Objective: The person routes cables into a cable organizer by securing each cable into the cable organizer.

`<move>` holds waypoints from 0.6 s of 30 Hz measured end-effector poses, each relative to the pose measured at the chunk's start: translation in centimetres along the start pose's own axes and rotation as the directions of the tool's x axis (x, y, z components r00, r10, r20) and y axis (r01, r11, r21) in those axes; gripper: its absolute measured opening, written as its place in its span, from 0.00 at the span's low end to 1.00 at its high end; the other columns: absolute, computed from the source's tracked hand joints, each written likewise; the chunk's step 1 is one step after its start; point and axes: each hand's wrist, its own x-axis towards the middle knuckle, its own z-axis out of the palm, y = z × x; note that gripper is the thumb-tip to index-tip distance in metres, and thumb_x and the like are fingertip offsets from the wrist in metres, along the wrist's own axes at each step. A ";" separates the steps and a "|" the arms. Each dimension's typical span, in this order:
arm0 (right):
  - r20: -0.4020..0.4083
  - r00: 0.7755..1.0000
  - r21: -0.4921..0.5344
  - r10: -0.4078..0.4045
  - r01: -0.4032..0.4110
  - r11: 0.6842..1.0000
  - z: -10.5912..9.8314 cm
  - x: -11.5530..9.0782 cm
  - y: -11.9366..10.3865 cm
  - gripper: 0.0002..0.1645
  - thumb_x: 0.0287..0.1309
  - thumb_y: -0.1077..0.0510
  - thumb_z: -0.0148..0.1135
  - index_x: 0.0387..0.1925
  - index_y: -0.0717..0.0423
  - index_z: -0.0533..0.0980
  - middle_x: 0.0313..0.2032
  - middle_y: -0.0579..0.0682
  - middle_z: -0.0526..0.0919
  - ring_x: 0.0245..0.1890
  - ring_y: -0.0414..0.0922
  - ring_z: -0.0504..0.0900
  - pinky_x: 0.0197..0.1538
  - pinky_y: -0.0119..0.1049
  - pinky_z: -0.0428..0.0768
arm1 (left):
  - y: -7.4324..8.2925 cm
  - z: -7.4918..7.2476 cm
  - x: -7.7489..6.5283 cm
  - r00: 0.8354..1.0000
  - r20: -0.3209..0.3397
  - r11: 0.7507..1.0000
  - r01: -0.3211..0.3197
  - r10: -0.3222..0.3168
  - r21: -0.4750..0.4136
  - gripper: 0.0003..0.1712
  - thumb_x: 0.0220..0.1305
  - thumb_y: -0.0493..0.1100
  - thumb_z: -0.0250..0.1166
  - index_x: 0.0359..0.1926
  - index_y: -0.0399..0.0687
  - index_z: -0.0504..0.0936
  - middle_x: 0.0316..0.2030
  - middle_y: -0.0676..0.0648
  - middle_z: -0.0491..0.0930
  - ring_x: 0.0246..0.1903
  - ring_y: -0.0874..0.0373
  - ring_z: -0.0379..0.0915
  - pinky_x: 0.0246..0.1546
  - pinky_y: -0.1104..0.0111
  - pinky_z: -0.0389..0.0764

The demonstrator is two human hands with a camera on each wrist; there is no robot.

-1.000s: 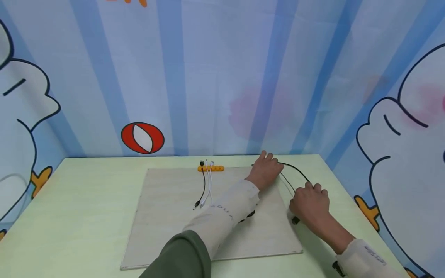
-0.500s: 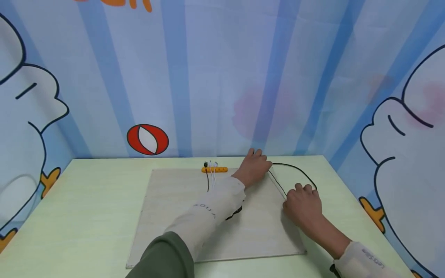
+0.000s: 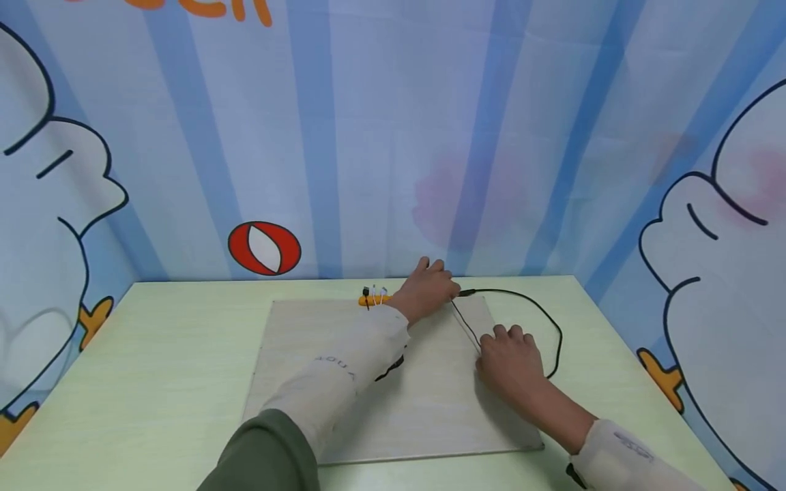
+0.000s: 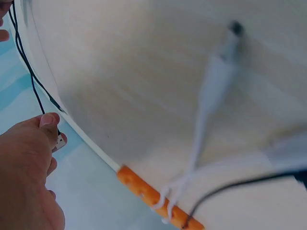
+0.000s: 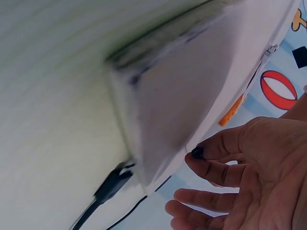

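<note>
My left hand [image 3: 426,290], at the board's far edge, pinches a black cable [image 3: 465,324] close to its USB plug [image 4: 59,142]. The plug's metal end shows below the thumb in the left wrist view. My right hand [image 3: 510,365], above the board's right side, pinches a black piece of the cable between thumb and index finger. Between the hands the cable runs nearly straight. A black loop [image 3: 529,299] curves from beside the left hand to behind the right wrist. An orange cable holder [image 3: 364,301] at the far edge carries white and black cables, partly hidden by the left arm.
A pale flat board [image 3: 454,416] lies on the light-green table [image 3: 178,382]. In the right wrist view, a black connector [image 5: 112,184] rests by the board's corner. White cable ends [image 4: 216,86] lie over the board. A striped blue curtain [image 3: 381,136] stands behind the table.
Both hands have moved left, the left one along the far edge toward the orange holder. The black cable has been drawn along, and its loop now shows more on the right.
</note>
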 end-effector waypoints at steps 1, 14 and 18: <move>0.001 1.000 -0.002 -0.006 0.006 1.000 -0.1 0.1 -0.3 0.09 0.70 0.59 0.71 0.33 0.60 0.83 0.37 0.60 0.83 0.40 0.60 0.79 0.47 0.56 0.82 | -0.6 0.9 0.1 1.000 -0.018 1.000 -0.008 0.008 0.010 0.10 0.85 0.50 0.66 0.52 0.77 0.91 0.50 0.61 0.88 0.51 0.56 0.70 0.55 0.53 0.65; 0.029 0.999 0.076 -0.025 0.023 0.997 0.0 1.2 -3.3 0.09 0.69 0.59 0.72 0.35 0.61 0.83 0.42 0.60 0.83 0.43 0.61 0.77 0.47 0.60 0.80 | -4.9 0.8 -2.7 0.994 -0.037 0.991 -0.107 0.104 -0.077 0.10 0.84 0.44 0.67 0.41 0.67 0.87 0.45 0.53 0.79 0.50 0.51 0.63 0.55 0.47 0.63; 0.055 0.998 0.120 -0.005 -0.001 0.993 -0.1 1.6 -4.2 0.08 0.69 0.59 0.72 0.39 0.62 0.84 0.48 0.63 0.84 0.55 0.68 0.78 0.58 0.73 0.79 | -5.5 -0.3 -4.0 0.993 -0.038 0.988 -0.115 0.111 -0.101 0.08 0.80 0.44 0.72 0.42 0.67 0.88 0.46 0.53 0.80 0.49 0.51 0.64 0.55 0.48 0.63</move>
